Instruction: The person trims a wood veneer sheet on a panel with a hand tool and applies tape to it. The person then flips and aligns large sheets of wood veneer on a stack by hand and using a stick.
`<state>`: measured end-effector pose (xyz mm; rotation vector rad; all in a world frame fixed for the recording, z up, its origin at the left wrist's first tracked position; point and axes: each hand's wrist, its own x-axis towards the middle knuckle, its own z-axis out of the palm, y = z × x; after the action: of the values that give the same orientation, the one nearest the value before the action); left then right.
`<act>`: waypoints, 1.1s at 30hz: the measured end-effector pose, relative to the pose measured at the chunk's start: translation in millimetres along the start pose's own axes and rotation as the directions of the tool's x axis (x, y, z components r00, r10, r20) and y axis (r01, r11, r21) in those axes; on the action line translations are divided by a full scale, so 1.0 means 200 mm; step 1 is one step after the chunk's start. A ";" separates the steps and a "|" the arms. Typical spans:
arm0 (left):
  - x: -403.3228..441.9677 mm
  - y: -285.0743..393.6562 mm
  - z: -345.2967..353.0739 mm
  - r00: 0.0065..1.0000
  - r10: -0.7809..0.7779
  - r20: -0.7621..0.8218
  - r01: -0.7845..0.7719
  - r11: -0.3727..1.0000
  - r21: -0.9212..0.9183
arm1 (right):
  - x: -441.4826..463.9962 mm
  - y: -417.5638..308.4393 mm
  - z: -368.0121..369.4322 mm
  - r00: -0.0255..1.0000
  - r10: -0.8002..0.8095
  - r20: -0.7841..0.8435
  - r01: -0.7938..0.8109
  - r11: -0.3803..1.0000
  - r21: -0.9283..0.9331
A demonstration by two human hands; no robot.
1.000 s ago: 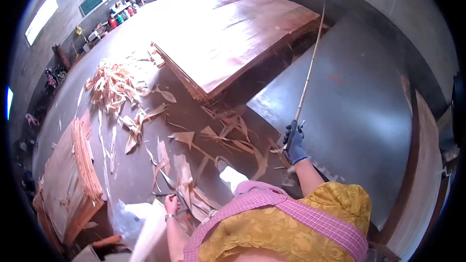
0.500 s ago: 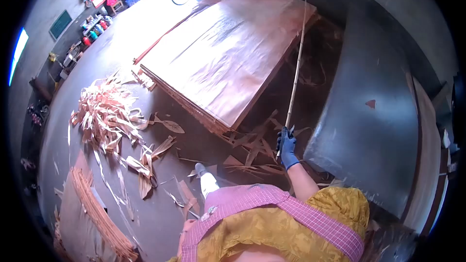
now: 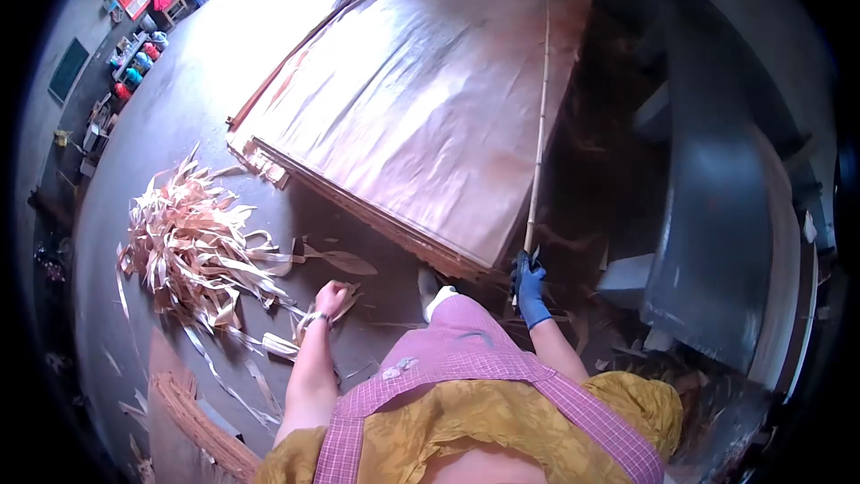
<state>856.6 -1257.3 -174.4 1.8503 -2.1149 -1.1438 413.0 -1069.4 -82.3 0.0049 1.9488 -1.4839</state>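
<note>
My right hand (image 3: 528, 291), in a blue and black glove, is closed around the lower end of a long thin bamboo pole (image 3: 540, 148). The pole stretches away from me along the right edge of a large stack of wood veneer sheets (image 3: 403, 116), its far tip over the stack's back right part. Whether it touches the top sheet I cannot tell. My bare left hand (image 3: 331, 298) is a fist in front of the stack, above loose veneer strips (image 3: 285, 341) on the floor. Nothing shows in its fingers.
A tangled heap of veneer strips (image 3: 193, 246) lies on the floor to the left. Another pile of sheets (image 3: 202, 426) is at the lower left. On the right a large dark sheet-like surface (image 3: 717, 242) stands beside pale blocks (image 3: 627, 280). Shelf items line the left wall.
The view has moved nearer the stack, which now looks larger. My left hand has come out from beside the apron to the front left. My right hand still holds the pole, now over the stack's edge.
</note>
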 end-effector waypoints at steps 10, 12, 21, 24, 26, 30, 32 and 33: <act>0.96 0.30 -0.23 0.888 -0.110 0.447 0.178 0.978 -0.112 | 0.54 0.20 1.23 0.999 0.037 0.006 -0.038 0.992 0.117; 1.14 0.19 -0.21 0.855 -0.091 0.510 0.171 0.979 -0.111 | 0.62 0.23 1.48 0.999 0.038 -0.019 -0.037 0.999 0.031; 2.37 -0.36 -0.41 0.823 -0.225 0.521 0.565 0.423 -0.709 | 1.01 0.73 2.39 0.859 0.436 0.268 -0.398 0.899 -0.185; 2.88 -0.55 -0.56 0.885 -0.409 0.220 0.354 0.286 -0.890 | 1.05 0.79 2.62 0.826 0.517 0.224 -0.482 0.855 -0.194; 3.16 -0.76 -0.55 0.836 -0.540 0.102 0.197 0.120 -0.973 | 1.03 0.81 2.73 0.848 0.512 0.137 -0.484 0.853 -0.193; 3.45 -0.86 -0.61 0.732 -0.673 0.110 0.150 0.001 -0.989 | 1.02 0.86 2.91 0.860 0.508 0.055 -0.490 0.850 -0.194; 3.51 -0.88 -0.58 0.670 -0.730 0.137 0.189 -0.011 -0.982 | 1.01 0.86 2.97 0.852 0.521 0.043 -0.508 0.844 -0.171; 3.51 -0.95 -0.55 0.703 -0.696 0.146 0.215 0.013 -0.976 | 0.99 0.85 3.00 0.845 0.533 0.041 -0.524 0.841 -0.139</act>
<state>892.1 -1926.9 -477.6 1.7227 -0.0762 -1.4712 629.5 -1597.8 -401.0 0.3971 1.7768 -0.9794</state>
